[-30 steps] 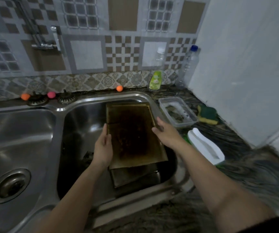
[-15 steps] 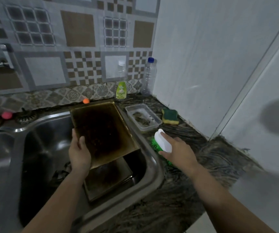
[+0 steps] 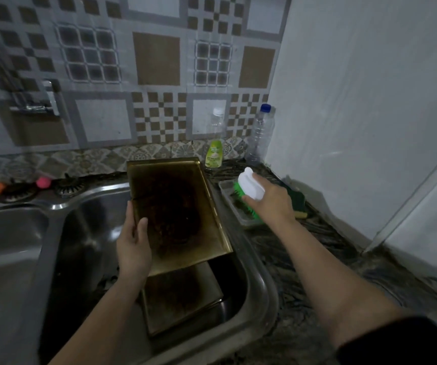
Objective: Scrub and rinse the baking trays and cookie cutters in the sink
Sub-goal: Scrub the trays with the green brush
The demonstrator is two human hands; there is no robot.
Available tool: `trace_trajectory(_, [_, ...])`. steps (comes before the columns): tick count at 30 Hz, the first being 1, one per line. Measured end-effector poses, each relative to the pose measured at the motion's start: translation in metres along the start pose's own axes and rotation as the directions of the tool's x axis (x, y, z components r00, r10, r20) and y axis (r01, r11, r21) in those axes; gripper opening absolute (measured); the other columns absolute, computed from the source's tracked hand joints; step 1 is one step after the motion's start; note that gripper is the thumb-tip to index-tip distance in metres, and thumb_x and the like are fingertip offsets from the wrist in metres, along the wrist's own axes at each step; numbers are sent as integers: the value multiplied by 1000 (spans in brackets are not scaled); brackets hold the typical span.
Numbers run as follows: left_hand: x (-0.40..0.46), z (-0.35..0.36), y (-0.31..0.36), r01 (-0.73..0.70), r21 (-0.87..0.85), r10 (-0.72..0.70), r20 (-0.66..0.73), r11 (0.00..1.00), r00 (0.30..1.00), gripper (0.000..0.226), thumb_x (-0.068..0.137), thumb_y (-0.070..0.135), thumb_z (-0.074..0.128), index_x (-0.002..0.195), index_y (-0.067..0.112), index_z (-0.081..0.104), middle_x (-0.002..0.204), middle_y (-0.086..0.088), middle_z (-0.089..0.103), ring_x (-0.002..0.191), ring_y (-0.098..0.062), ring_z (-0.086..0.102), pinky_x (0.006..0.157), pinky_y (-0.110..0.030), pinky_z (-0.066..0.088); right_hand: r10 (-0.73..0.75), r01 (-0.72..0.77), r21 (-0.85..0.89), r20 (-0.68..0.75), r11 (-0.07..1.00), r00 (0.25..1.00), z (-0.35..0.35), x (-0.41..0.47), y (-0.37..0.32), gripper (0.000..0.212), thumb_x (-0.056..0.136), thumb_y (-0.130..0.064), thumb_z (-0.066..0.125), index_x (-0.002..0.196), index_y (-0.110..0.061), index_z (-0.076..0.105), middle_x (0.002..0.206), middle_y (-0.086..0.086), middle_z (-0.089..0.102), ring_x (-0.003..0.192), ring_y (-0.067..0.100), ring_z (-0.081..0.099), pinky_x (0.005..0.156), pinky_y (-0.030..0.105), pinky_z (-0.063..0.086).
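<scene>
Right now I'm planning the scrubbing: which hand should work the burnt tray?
Right. The right hand grips the scrub brush above the clear container, beside the tray. The left hand holds the burnt tray's left edge, tilted over the sink.

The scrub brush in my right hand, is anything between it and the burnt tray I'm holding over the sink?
Nothing visible. The brush hovers over the clear container on the counter, right of the tray; only open air separates them.

A baking tray point(image 3: 175, 214) leans in the sink point(image 3: 259, 285) over another tray point(image 3: 183, 299); bottles point(image 3: 260, 133) stand behind.
</scene>
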State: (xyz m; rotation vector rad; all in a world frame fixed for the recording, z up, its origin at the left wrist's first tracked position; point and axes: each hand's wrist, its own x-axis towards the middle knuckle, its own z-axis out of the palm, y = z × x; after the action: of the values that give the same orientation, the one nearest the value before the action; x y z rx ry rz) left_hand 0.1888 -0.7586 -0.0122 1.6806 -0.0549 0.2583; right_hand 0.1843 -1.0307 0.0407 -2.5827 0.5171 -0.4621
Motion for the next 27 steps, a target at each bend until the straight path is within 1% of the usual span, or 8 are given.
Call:
trace_trajectory(7, [14, -2, -14, 28, -27, -28, 8, 999, 1000, 50, 102, 20, 38, 149, 32, 27, 149, 10, 37, 135, -4, 33, 111, -30, 28, 67, -61, -51, 113, 997, 991, 51, 38, 7, 64, 87, -39, 66, 145, -34, 40, 133, 11, 57, 118, 32, 54, 93, 35, 46])
trace_trajectory(10, [17, -6, -24, 54, -42, -53, 15, 998, 998, 51, 102, 22, 38, 149, 35, 25, 151, 9, 37, 139, -9, 33, 115, -40, 29, 57, -52, -75, 70, 996, 996, 54, 37, 8, 64, 87, -39, 65, 146, -35, 39, 129, 14, 58, 115, 34, 56, 89, 38, 47])
trace_trajectory(13, [17, -4, -24, 66, -46, -65, 34, 997, 997, 52, 102, 20, 36, 151, 32, 22, 152, 9, 33, 140, -8, 30, 113, -31, 26, -26, 26, 1, -22, 1000, 999, 41, 36, -4, 66, 86, -39, 68, 145, -34, 40, 123, 18, 59, 110, 35, 57, 87, 39, 48])
trace_trajectory(15, [16, -3, -21, 68, -50, -66, 48, 996, 997, 52, 102, 20, 35, 151, 31, 21, 152, 9, 34, 139, -7, 29, 112, -28, 26, -126, 128, 37, -64, 991, 990, 34, 30, -22, 66, 86, -40, 67, 145, -34, 40, 118, 18, 58, 106, 34, 57, 84, 38, 48])
trace_trajectory(19, [16, -2, -15, 47, -89, -40, 85, 995, 996, 52, 102, 26, 35, 152, 31, 20, 151, 7, 37, 136, -7, 34, 110, -30, 30, -314, 312, 168, -16, 935, 949, 40, -10, -70, 65, 88, -41, 64, 146, -35, 37, 124, 8, 54, 112, 24, 51, 85, 32, 43])
trace_trajectory(21, [16, -1, -13, 29, -109, -19, 89, 994, 996, 52, 102, 28, 35, 151, 31, 21, 150, 6, 39, 136, -9, 37, 111, -36, 33, -384, 374, 204, 10, 905, 923, 57, -35, -90, 65, 90, -44, 61, 147, -37, 33, 125, 2, 51, 111, 18, 50, 83, 27, 42])
trace_trajectory(24, [12, 4, -11, 16, -119, -5, 95, 993, 995, 49, 103, 20, 34, 151, 30, 24, 152, 8, 36, 138, -5, 34, 115, -36, 31, -441, 434, 215, -16, 875, 897, 81, -41, -117, 65, 92, -45, 57, 149, -36, 29, 120, 2, 48, 108, 17, 50, 80, 20, 38])
trace_trajectory(27, [6, 7, -7, -16, -121, 29, 106, 993, 994, 48, 104, 16, 33, 150, 26, 27, 152, 11, 35, 139, -1, 31, 117, -34, 27, -439, 441, 185, -55, 878, 897, 81, -16, -149, 62, 95, -44, 52, 150, -34, 26, 117, 7, 50, 103, 21, 52, 80, 25, 43])
